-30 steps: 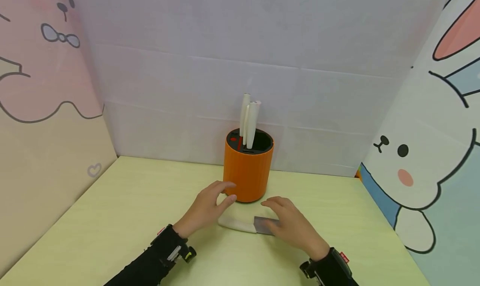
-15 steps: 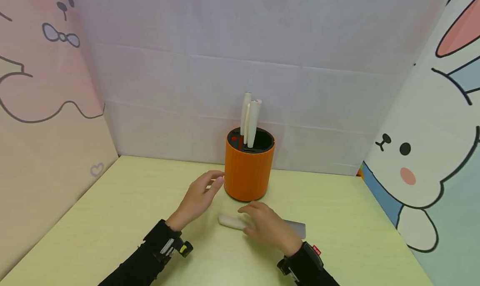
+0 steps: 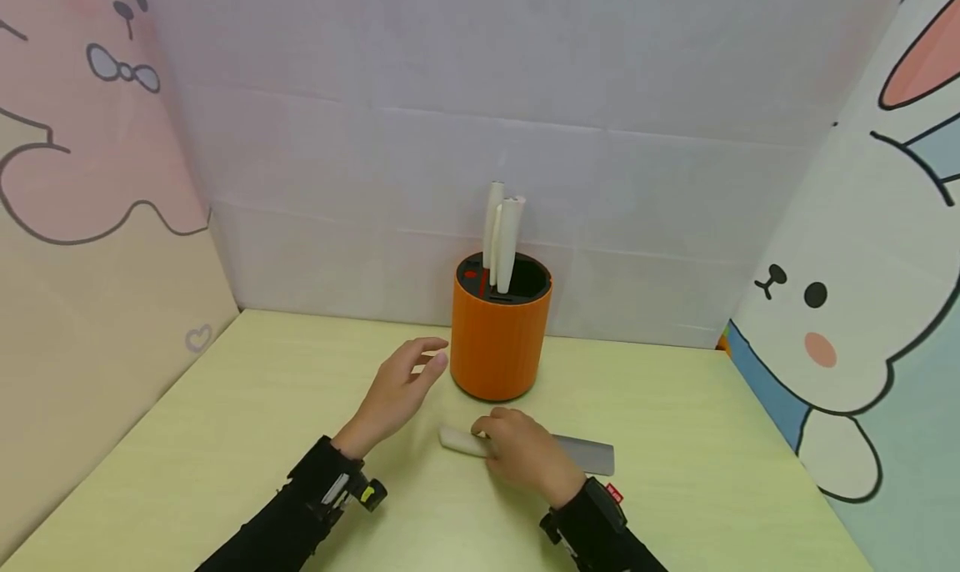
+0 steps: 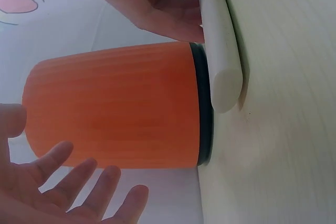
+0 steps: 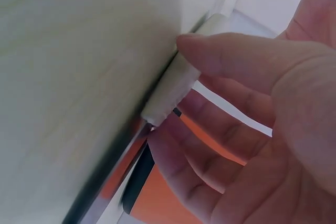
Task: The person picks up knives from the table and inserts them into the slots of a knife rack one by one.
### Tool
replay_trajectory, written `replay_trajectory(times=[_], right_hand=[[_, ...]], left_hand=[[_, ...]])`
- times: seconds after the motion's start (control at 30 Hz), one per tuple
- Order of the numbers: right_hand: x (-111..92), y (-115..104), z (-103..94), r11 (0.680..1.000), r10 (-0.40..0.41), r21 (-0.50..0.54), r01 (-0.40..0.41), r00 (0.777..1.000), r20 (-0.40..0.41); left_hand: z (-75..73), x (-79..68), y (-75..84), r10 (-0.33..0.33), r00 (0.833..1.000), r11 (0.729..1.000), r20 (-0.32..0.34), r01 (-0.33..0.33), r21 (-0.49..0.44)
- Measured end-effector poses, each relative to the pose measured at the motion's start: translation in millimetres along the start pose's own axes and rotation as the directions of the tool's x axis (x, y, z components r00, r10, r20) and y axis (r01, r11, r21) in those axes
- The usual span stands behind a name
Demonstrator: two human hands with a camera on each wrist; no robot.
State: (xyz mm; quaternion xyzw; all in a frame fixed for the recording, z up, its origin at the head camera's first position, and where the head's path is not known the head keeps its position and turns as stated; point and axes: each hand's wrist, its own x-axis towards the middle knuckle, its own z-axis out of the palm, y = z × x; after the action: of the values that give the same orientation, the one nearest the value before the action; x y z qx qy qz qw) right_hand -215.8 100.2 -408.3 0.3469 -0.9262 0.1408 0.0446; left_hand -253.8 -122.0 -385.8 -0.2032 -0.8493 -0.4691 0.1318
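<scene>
A cleaver with a cream handle (image 3: 461, 441) and a broad grey blade (image 3: 588, 455) lies flat on the table, handle to the left. My right hand (image 3: 525, 451) covers its middle. In the right wrist view, the thumb (image 5: 226, 53) presses one side of the cream handle (image 5: 170, 90) while the fingers lie along the other. Just behind stands an orange knife block (image 3: 498, 347) with a black top. My left hand (image 3: 397, 388) is at the block's left side, fingers loosely spread, holding nothing; the left wrist view shows these fingers beside the orange block (image 4: 121, 108).
Several white knife handles (image 3: 506, 243) stick up from the block's top. The pale yellow table (image 3: 300, 405) ends at a white back wall (image 3: 337, 222). Cartoon-printed panels rise at the left (image 3: 97, 197) and right (image 3: 847, 322).
My right hand has moved left from the blade to the cleaver's handle and closed around it. My left hand has drawn back left from the front of the knife block.
</scene>
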Motion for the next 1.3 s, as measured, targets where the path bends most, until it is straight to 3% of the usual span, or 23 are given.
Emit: replay_trajectory(times=[0.33,0.7,0.97,1.3], right_hand=[[0,3,4.2,0.997,-0.027,-0.069,0.025,0.999,-0.027],[0,4,2.0,0.997,-0.047,-0.066,0.046,0.999,-0.016],[-2,9,-13.9,0.999,-0.040,-0.022,0.039,0.999,-0.018],[-8,16,-41.0,0.996,-0.032,0.078,0.040,0.994,-0.103]], left_hand=[[-0.1,-0.5,0.5,0.005,1.000,1.000,0.012,-0.005,0.023],[-0.6,0.1,-0.4,0.020,1.000,0.999,0.009,-0.021,0.044],[-1.5,0.7,-1.2,0.026,1.000,0.998,0.011,-0.027,0.063],[-1.5,0.2,-0.5,0.021,0.999,0.998,0.029,-0.022,0.055]])
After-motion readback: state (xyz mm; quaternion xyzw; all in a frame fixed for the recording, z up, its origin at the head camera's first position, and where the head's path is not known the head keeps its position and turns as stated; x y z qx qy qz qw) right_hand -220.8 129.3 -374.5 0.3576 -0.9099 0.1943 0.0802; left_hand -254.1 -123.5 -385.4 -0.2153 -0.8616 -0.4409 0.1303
